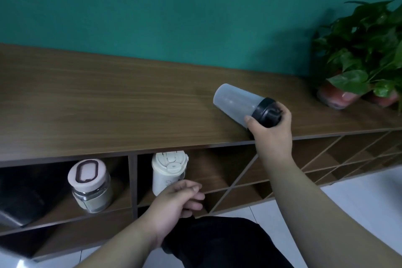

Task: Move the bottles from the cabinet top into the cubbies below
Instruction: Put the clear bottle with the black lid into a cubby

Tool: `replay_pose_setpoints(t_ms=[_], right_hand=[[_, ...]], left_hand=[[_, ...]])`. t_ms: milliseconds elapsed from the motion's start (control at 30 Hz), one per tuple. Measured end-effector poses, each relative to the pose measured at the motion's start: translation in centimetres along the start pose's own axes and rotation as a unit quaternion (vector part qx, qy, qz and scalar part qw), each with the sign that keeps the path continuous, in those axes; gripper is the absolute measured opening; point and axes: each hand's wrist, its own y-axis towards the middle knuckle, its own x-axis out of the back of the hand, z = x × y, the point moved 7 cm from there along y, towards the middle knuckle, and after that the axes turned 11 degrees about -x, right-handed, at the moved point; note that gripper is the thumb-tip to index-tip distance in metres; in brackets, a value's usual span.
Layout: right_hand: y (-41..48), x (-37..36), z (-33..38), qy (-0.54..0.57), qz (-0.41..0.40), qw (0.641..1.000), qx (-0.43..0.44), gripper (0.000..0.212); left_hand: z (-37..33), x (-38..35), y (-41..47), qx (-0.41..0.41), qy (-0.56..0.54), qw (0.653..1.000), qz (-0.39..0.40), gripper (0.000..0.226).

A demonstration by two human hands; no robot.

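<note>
A translucent grey shaker bottle [236,102] with a black lid is tilted over the wooden cabinet top [108,104], near its front edge at the right. My right hand [272,132] is shut on the bottle's lid end. A cream bottle [167,169] stands upright in the middle cubby below. My left hand [176,200] is just in front of that cream bottle, fingers loosely curled and apart, holding nothing. A glass jar [90,185] with a pink lid stands in the cubby to the left.
A potted green plant [365,54] stands at the right end of the cabinet top against the teal wall. Diagonal lattice cubbies [326,159] lie to the right. A dark object [21,191] fills the far-left cubby. My dark-clothed knee [217,241] is below.
</note>
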Motion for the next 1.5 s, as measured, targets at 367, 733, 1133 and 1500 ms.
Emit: replay_pose_setpoints(t_ms=[367,733,1133,1500], right_hand=[[-7.6,3.0,-6.4,-0.129,0.191,0.954,0.19,0.087],[-3.1,-3.7,-11.8,-0.346,0.225,0.905,0.105,0.089],[0.0,-8.4,-14.8,-0.355,0.392,0.84,0.123,0.065],[1.4,-8.1,-14.4,-0.34,0.376,0.852,0.131,0.095]], left_hand=[[5.5,-1.9,1.3,0.109,-0.026,0.993,0.018,0.049],[10.1,-5.1,6.8,0.179,-0.201,0.96,-0.081,0.05],[12.7,-6.1,10.5,0.261,-0.205,0.942,-0.058,0.072],[13.2,-6.4,12.5,0.287,-0.279,0.913,-0.074,0.073]])
